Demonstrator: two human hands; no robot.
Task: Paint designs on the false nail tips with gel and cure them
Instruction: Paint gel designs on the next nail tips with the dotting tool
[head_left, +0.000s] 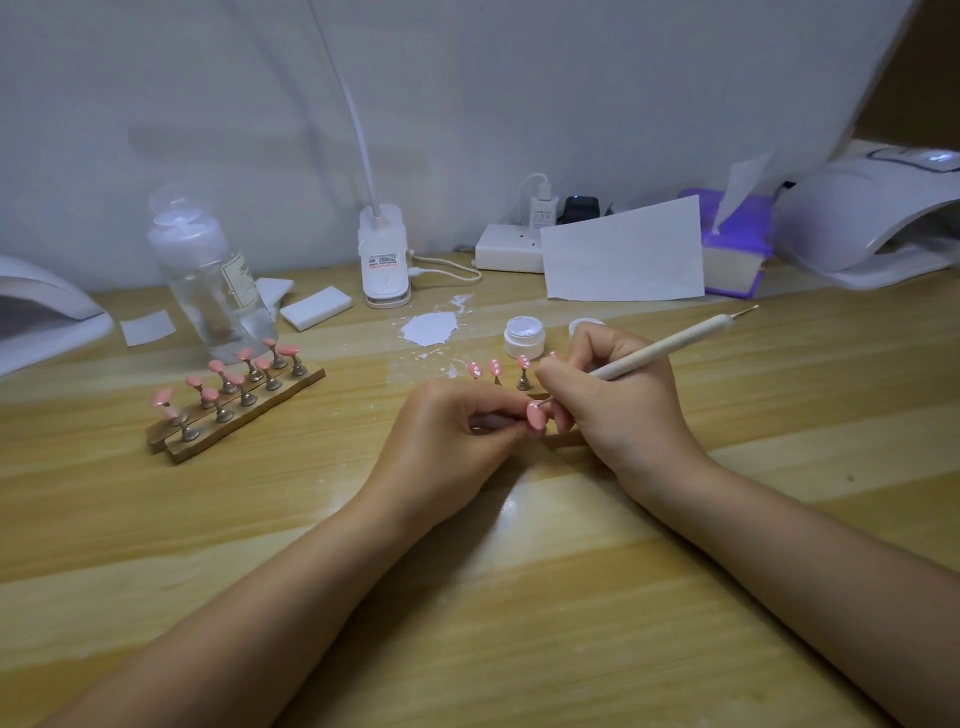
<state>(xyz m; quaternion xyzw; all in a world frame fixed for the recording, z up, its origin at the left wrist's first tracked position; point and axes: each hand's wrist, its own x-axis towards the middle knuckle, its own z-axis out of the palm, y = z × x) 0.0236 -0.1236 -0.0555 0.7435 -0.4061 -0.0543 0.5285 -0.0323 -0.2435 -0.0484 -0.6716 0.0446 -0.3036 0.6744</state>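
A pink nail tip (535, 414) is pinched in the left hand (457, 436), while a dotting pen (670, 347) is gripped in the right hand (623, 400), its point touching the tip.

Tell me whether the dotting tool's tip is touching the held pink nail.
Touching. In the head view the dotting tool tip meets the top edge of the pink nail, with no gap visible.

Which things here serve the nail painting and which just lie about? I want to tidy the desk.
In use: left hand pinching a pink tip; right hand holding the dotting pen; open gel pot; dotted tips; tip rack; curing lamp.

Lying about: bottle, paper, sponge block, charger.
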